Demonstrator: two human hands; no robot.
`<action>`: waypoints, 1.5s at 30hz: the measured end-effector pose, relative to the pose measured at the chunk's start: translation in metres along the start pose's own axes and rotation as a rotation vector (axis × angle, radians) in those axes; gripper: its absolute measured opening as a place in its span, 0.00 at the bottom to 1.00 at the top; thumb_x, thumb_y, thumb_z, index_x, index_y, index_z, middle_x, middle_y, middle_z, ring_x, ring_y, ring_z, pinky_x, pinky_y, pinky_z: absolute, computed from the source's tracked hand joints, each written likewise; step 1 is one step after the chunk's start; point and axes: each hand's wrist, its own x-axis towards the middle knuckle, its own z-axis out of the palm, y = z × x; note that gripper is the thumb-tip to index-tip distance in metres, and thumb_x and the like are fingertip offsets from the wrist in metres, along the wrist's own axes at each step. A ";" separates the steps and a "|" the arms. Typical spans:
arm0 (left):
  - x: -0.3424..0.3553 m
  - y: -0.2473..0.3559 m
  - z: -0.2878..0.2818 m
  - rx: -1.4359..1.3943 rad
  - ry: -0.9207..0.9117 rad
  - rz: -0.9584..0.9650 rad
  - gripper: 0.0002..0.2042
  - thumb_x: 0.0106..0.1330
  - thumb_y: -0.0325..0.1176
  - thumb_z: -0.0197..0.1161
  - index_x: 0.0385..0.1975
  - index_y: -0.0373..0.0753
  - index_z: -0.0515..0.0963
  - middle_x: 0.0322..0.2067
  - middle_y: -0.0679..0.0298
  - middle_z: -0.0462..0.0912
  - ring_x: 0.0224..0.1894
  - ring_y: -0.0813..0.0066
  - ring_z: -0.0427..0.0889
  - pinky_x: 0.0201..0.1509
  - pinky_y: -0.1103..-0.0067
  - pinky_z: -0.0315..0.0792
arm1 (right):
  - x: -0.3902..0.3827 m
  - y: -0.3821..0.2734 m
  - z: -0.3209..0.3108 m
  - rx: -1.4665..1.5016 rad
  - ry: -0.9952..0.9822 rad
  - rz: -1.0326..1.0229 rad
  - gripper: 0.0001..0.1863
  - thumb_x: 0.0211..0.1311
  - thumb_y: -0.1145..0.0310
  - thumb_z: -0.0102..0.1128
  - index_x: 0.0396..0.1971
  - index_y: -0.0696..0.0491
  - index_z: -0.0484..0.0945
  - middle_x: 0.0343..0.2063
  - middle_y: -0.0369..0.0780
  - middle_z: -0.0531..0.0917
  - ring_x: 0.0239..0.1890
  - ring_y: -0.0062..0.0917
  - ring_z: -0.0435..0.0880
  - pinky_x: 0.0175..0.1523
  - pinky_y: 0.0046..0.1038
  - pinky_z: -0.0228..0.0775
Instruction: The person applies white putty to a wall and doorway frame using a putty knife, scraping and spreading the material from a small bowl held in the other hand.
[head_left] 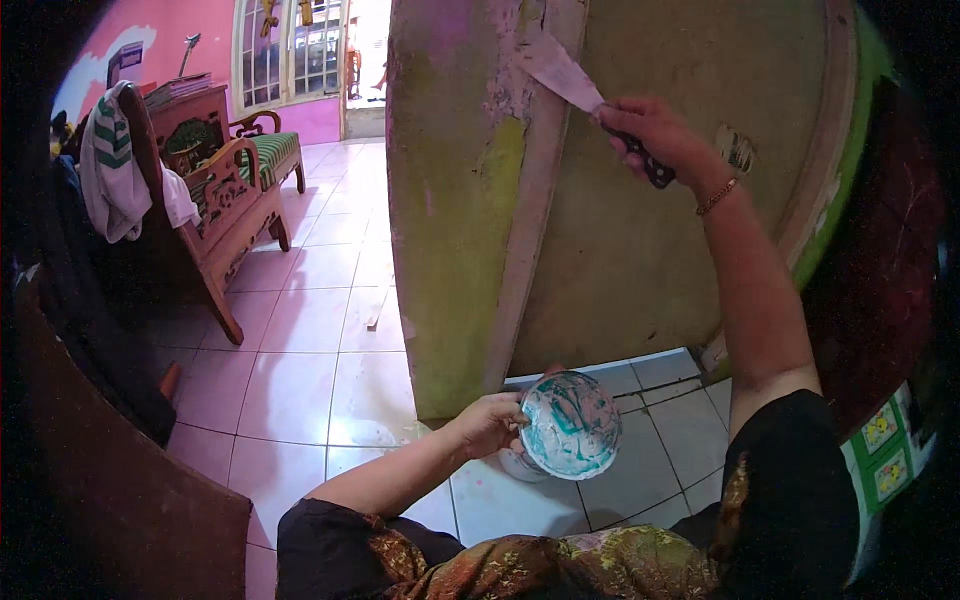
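My right hand point(650, 135) is raised at the upper right, its fingers wrapped round the black handle of a putty knife point(565, 75). The blade's wide end lies against the peeling edge of a wall point(455, 200), beside a door frame point(540, 190). Lower down, my left hand point(490, 425) grips the rim of a round lid point(572, 425) smeared white and teal, with most of its fingers hidden behind. Just beneath the lid shows a pale rounded shape point(518, 463); I cannot tell whether the two are joined.
A closed brownish door point(665, 210) stands ahead. To the left, a carved wooden bench point(225, 205) has cloths point(115, 165) over it. A brown curved panel point(130, 490) is near at lower left. White tiles point(300, 350) cover the floor, with a small scrap point(374, 322) on them.
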 end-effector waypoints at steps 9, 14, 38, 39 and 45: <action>-0.010 0.015 -0.002 0.031 0.097 0.004 0.15 0.53 0.26 0.55 0.42 0.31 0.69 0.24 0.65 0.75 0.23 0.75 0.77 0.24 0.81 0.74 | -0.025 -0.027 -0.009 -0.319 0.048 -0.241 0.14 0.62 0.57 0.52 0.36 0.54 0.76 0.13 0.29 0.69 0.10 0.12 0.68 0.14 0.17 0.61; 0.000 0.000 -0.027 0.005 0.107 -0.010 0.16 0.53 0.26 0.55 0.43 0.31 0.69 0.30 0.62 0.77 0.27 0.74 0.78 0.26 0.80 0.74 | 0.013 -0.033 0.022 -0.169 0.038 -0.156 0.16 0.62 0.56 0.53 0.39 0.53 0.77 0.13 0.29 0.70 0.11 0.12 0.68 0.15 0.16 0.61; 0.020 0.018 -0.008 -0.037 0.142 -0.024 0.09 0.55 0.25 0.54 0.36 0.32 0.69 0.22 0.63 0.74 0.20 0.71 0.77 0.23 0.74 0.78 | -0.059 0.038 0.096 -0.791 0.101 -0.296 0.21 0.58 0.73 0.43 0.53 0.58 0.65 0.33 0.55 0.75 0.33 0.47 0.77 0.39 0.41 0.69; 0.016 0.019 -0.007 -0.042 0.168 -0.020 0.10 0.55 0.25 0.54 0.37 0.32 0.69 0.22 0.63 0.74 0.20 0.72 0.76 0.23 0.73 0.78 | -0.067 0.035 0.088 -0.665 -0.017 -0.439 0.20 0.58 0.72 0.45 0.52 0.58 0.67 0.31 0.55 0.76 0.32 0.46 0.78 0.39 0.40 0.69; 0.007 0.019 -0.003 0.011 0.154 -0.022 0.10 0.55 0.26 0.54 0.36 0.34 0.69 0.22 0.64 0.74 0.21 0.72 0.77 0.23 0.74 0.78 | -0.009 -0.049 0.042 -0.684 0.455 -0.594 0.16 0.53 0.73 0.50 0.42 0.61 0.72 0.27 0.54 0.77 0.29 0.47 0.77 0.36 0.38 0.70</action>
